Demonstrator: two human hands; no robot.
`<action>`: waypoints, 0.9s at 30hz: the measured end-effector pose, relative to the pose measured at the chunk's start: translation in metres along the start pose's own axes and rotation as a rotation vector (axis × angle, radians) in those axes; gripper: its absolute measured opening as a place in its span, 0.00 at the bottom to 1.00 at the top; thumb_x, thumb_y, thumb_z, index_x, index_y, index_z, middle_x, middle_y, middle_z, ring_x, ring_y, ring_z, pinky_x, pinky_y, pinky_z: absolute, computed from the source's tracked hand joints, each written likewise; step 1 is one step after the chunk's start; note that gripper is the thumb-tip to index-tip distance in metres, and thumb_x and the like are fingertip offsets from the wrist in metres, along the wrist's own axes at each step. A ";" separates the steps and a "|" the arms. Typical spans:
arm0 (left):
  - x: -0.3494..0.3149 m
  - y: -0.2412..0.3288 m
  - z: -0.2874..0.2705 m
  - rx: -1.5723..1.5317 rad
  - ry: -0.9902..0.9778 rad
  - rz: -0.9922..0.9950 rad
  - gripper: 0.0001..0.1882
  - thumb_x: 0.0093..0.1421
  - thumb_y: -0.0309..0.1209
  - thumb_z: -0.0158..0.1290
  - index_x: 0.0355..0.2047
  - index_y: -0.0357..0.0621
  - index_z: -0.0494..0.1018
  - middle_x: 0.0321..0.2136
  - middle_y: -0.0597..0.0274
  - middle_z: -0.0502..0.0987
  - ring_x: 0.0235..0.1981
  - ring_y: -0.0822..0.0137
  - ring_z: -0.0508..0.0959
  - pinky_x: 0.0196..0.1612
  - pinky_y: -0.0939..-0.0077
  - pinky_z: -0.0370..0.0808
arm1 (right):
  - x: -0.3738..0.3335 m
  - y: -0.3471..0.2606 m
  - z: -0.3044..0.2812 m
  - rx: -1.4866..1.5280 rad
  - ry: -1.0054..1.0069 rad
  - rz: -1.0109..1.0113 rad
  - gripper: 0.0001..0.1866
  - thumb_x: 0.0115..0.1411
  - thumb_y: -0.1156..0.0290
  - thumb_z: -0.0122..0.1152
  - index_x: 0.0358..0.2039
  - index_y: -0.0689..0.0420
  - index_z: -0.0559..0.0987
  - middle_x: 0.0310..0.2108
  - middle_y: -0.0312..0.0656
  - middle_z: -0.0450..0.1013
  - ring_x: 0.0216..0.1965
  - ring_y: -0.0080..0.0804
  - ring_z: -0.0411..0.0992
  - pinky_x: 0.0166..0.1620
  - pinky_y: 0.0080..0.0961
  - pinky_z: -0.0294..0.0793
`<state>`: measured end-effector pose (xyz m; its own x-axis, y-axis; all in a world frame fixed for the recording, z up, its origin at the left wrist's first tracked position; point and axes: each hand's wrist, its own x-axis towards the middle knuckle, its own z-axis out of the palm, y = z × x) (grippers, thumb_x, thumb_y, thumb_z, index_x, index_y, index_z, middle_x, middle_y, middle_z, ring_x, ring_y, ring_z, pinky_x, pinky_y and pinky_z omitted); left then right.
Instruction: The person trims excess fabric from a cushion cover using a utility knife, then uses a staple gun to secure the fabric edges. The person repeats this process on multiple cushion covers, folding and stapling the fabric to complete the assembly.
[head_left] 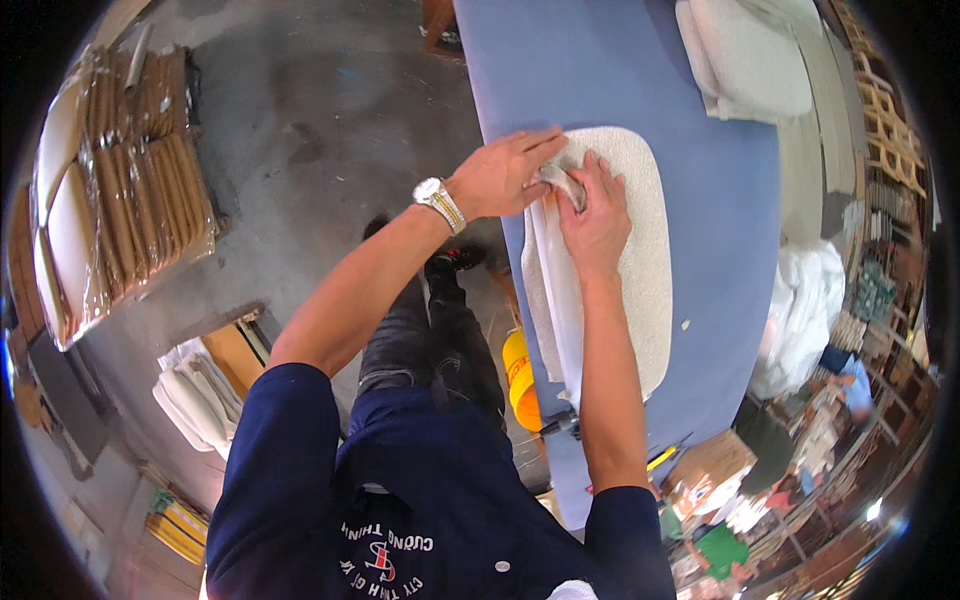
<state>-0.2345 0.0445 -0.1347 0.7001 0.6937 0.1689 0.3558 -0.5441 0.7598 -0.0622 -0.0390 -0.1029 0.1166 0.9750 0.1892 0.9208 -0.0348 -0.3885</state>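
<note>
A cream, nubby fabric cushion cover [648,250] with rounded corners lies on the blue-topped table [722,260]. Along its left side the edge is turned up, showing a smooth white layer. My right hand [598,215] is closed on a folded bit of this edge near the far end, thumb and fingers pinching it. From the left, my left hand [508,172] reaches to the same fold, its fingers stretched over the cover's far left corner and its thumb by the fold. The thumb's grip is partly hidden.
More cream padded pieces [750,60] are stacked at the table's far right. Clear plastic [800,315] bunches beside its right edge. A yellow container [520,380] and a cardboard box [710,470] are nearby. Plastic-wrapped cushions [135,200] stand at left. Other people work far right.
</note>
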 end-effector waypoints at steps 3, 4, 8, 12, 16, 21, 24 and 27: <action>0.008 -0.009 0.000 0.059 -0.004 0.078 0.34 0.57 0.30 0.61 0.64 0.39 0.67 0.63 0.47 0.71 0.59 0.47 0.74 0.62 0.59 0.73 | -0.001 0.005 0.000 0.038 -0.003 0.047 0.17 0.53 0.67 0.73 0.43 0.53 0.82 0.60 0.47 0.74 0.63 0.48 0.70 0.68 0.50 0.65; 0.011 -0.011 -0.002 0.097 -0.002 0.107 0.33 0.57 0.30 0.61 0.64 0.39 0.67 0.62 0.47 0.72 0.58 0.47 0.75 0.62 0.59 0.73 | -0.002 0.005 -0.001 0.055 -0.008 0.055 0.18 0.52 0.66 0.74 0.44 0.53 0.82 0.60 0.47 0.74 0.63 0.49 0.70 0.68 0.51 0.64; 0.024 -0.005 -0.010 0.178 -0.063 0.141 0.28 0.58 0.31 0.59 0.59 0.40 0.71 0.49 0.44 0.80 0.46 0.44 0.81 0.50 0.54 0.79 | -0.001 -0.001 -0.005 0.007 -0.007 0.030 0.18 0.54 0.65 0.72 0.45 0.52 0.81 0.60 0.45 0.74 0.60 0.50 0.72 0.67 0.48 0.66; 0.033 -0.022 -0.002 0.172 -0.073 0.162 0.23 0.59 0.33 0.57 0.54 0.42 0.74 0.35 0.43 0.83 0.37 0.42 0.82 0.43 0.50 0.80 | 0.005 -0.012 -0.002 -0.087 0.062 0.034 0.17 0.55 0.63 0.71 0.44 0.49 0.79 0.48 0.39 0.80 0.48 0.48 0.77 0.47 0.44 0.79; 0.042 -0.029 0.000 0.164 -0.124 0.072 0.19 0.59 0.36 0.57 0.51 0.46 0.79 0.33 0.45 0.83 0.36 0.44 0.83 0.43 0.52 0.80 | 0.010 -0.003 0.013 -0.293 0.110 0.029 0.14 0.55 0.57 0.70 0.41 0.44 0.80 0.35 0.38 0.82 0.38 0.47 0.81 0.37 0.44 0.80; 0.048 -0.024 -0.008 0.072 -0.091 0.088 0.08 0.55 0.29 0.54 0.28 0.36 0.78 0.29 0.37 0.80 0.36 0.36 0.80 0.43 0.46 0.77 | 0.020 -0.018 0.003 -0.268 0.070 0.011 0.15 0.56 0.56 0.68 0.37 0.50 0.77 0.27 0.48 0.80 0.30 0.53 0.79 0.32 0.49 0.75; 0.047 -0.027 -0.007 0.102 -0.057 0.136 0.07 0.55 0.27 0.53 0.28 0.35 0.78 0.29 0.37 0.80 0.35 0.36 0.80 0.42 0.46 0.77 | 0.023 -0.019 0.006 -0.301 0.065 0.032 0.12 0.58 0.58 0.65 0.35 0.51 0.77 0.27 0.47 0.80 0.29 0.53 0.79 0.32 0.47 0.75; 0.045 -0.020 -0.007 0.123 -0.030 0.108 0.07 0.55 0.27 0.52 0.27 0.35 0.77 0.28 0.38 0.80 0.35 0.36 0.80 0.43 0.45 0.77 | 0.022 -0.015 0.009 -0.309 0.068 0.025 0.11 0.58 0.58 0.65 0.34 0.50 0.76 0.27 0.46 0.79 0.29 0.53 0.79 0.31 0.48 0.75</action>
<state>-0.2145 0.0897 -0.1382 0.7558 0.6147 0.2255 0.3490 -0.6696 0.6556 -0.0771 -0.0148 -0.1013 0.1559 0.9564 0.2469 0.9856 -0.1341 -0.1032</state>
